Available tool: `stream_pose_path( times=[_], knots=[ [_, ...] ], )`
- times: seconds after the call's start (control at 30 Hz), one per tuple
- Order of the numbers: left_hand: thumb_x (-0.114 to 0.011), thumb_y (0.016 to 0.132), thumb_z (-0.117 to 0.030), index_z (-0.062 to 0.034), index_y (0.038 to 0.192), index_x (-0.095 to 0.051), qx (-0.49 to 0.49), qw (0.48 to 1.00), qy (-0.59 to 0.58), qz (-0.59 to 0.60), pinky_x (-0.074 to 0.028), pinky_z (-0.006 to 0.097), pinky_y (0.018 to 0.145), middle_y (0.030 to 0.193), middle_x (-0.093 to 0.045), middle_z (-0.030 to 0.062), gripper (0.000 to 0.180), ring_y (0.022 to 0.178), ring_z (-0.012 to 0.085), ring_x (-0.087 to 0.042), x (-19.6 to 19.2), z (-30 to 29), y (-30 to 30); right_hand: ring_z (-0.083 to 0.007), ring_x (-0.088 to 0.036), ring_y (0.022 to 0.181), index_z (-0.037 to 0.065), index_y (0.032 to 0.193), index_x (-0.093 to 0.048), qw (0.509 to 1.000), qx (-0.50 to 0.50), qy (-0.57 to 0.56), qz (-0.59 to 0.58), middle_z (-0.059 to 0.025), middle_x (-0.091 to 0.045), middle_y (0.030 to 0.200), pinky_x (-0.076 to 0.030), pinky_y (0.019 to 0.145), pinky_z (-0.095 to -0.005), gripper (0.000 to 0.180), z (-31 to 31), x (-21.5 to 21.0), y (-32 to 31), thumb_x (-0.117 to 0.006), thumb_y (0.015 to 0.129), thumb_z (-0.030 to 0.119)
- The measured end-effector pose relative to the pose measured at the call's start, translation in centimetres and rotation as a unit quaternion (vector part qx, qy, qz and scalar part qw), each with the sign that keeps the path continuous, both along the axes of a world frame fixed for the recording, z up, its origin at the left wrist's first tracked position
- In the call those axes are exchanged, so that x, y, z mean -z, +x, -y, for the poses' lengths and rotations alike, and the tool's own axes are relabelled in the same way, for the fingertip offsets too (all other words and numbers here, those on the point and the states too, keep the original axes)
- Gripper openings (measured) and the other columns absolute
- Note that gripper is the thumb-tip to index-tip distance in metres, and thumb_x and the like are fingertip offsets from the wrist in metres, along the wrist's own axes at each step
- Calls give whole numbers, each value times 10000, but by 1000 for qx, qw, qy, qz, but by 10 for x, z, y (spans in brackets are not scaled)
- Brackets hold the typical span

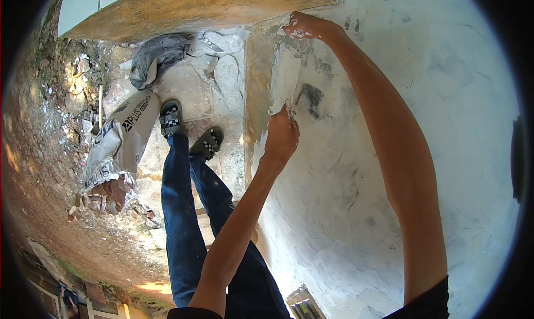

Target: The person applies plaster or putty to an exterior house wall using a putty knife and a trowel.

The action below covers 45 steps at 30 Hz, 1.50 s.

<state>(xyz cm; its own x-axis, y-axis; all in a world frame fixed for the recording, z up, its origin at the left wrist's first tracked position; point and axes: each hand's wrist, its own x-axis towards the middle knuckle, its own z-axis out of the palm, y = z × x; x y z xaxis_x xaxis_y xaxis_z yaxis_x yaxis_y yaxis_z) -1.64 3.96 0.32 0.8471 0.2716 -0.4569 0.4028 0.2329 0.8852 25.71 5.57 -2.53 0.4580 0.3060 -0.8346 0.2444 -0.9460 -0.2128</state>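
Observation:
My left hand [282, 136] is closed in a fist at the lower end of a long, flat, plaster-smeared blade [285, 71], which lies close against the wall. At the blade's upper end, my right hand [305, 27] has its fingers curled, with white paste on them. What those fingers grip is hidden. The wall [356, 152] carries patchy white and grey plaster. A dark grey patch [312, 99] shows just right of the blade, and a bare brownish strip [257, 80] runs down the wall's left edge.
A torn, pale cement sack [123, 132] lies on the rough ground at left. Beside it are a grey plastic bag [158, 57] and whitish crumpled sheeting [222, 68]. A stained ledge [183, 13] juts across the top. My sandalled feet [171, 119] stand on paving by the wall.

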Motion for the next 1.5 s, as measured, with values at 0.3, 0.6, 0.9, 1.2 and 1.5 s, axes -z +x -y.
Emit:
stream_pose_path(
  times=[0.3,0.6,0.9,1.2,1.5],
  knots=[
    [-455,709,69,123,860,-446,98,995,-27,23,-443,462,572,665,-527,292,161,622,429,-536,-87,29,5,-206,-487,1009,32,1127,-448,1000,-27,-6,-5,-104,-506,1104,-415,806,-302,642,0,1,5,-678,689,440],
    [-414,717,104,100,962,-491,1,995,-49,-91,-433,378,487,605,-539,231,257,539,365,-557,-11,-32,0,-210,-468,1043,86,1161,-424,1000,18,-15,-6,-85,-479,1152,-399,830,-324,663,9,2,9,-720,658,399],
    [-421,706,95,64,1058,-487,74,965,-241,-73,-435,389,591,689,-554,250,359,637,382,-559,-22,-2,5,-144,-474,1021,102,1075,-453,999,35,-7,3,-34,-511,1090,-398,823,-302,566,4,-2,8,-716,664,389],
    [-381,765,80,-18,937,-526,-169,820,-536,-109,-318,224,377,695,-518,-4,246,528,48,-452,3,-18,-28,-159,-462,1049,131,1108,-446,998,49,-15,-32,-20,-509,1104,-381,836,-335,570,2,-5,7,-707,662,372],
    [-449,810,13,39,1172,-371,-133,871,-472,-13,-466,292,801,1106,-525,136,372,919,184,-566,95,-25,6,-183,-521,940,34,1090,-446,996,38,47,-62,-89,-543,1017,-428,750,-298,625,15,4,12,-717,660,398]
  ],
)
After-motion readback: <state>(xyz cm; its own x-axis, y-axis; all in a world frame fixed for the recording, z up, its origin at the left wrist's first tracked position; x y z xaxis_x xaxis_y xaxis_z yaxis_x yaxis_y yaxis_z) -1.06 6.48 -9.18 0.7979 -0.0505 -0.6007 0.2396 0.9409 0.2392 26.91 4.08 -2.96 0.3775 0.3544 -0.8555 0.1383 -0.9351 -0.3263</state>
